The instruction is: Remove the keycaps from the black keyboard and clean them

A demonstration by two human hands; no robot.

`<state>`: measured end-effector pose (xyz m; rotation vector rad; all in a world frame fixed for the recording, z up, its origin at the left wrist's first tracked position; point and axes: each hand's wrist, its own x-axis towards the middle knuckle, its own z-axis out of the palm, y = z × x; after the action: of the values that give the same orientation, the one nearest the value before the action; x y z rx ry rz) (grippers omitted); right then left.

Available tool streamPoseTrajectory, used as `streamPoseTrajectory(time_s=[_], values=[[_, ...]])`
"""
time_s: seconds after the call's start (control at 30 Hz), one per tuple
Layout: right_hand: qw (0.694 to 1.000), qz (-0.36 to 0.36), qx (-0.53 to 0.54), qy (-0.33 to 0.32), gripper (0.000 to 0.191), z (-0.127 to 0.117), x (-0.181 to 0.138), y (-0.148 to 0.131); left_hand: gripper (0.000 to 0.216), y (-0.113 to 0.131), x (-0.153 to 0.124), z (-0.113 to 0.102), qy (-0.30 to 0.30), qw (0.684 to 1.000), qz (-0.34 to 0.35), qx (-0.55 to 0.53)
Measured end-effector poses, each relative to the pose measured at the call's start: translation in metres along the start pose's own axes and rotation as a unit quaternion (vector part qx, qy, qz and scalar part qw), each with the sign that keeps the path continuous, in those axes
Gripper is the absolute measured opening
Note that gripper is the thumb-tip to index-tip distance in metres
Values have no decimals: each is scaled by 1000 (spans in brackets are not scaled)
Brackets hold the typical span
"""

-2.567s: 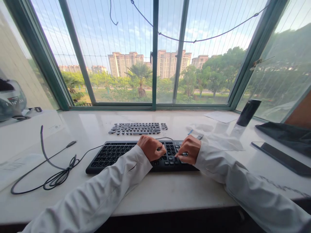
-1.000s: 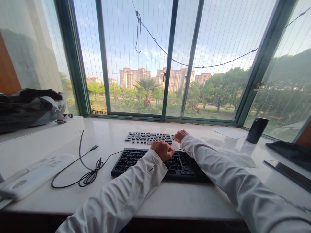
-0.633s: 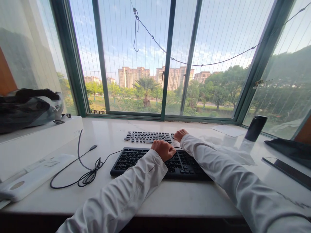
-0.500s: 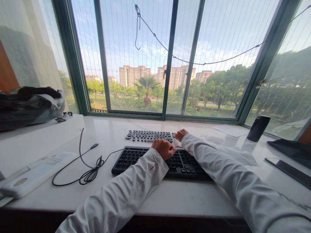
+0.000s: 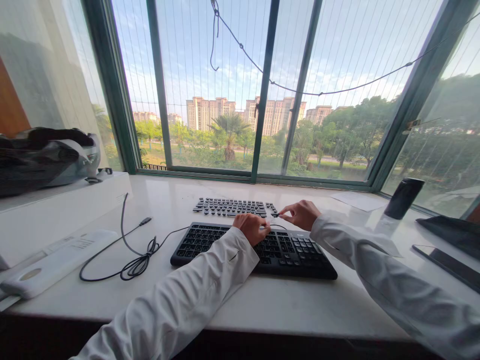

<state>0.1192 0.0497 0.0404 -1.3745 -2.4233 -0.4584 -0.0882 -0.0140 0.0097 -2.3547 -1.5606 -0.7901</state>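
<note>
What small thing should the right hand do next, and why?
Perhaps the right hand should line up the end key with the loose keys: it reaches right to that key, and the others lie in rows beyond the keyboard.

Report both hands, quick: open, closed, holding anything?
Left hand: curled closed over the keyboard; whether it holds anything is hidden.
Right hand: pinch pose at the small keycap group; grip cannot be told.
</note>
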Motion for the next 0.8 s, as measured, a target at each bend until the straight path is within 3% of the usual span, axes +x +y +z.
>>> streamPoseTrajectory(time_s=[0.23, 0.37, 0.57, 0.8], values=[[986, -11, 157, 52, 29, 24, -30, -8, 32, 1, 0, 8, -29, 999, 16, -12], [970, -18, 236, 57, 30, 25, -36, -8, 26, 2, -2, 9, -19, 999, 28, -30], [918, -29, 395, 23, 41, 17, -37, -6, 23, 2, -4, 12, 34, 996, 67, -49], [872, -45, 480, -78, 54, 20, -35, -3, 20, 6, -5, 11, 115, 981, 148, -56]])
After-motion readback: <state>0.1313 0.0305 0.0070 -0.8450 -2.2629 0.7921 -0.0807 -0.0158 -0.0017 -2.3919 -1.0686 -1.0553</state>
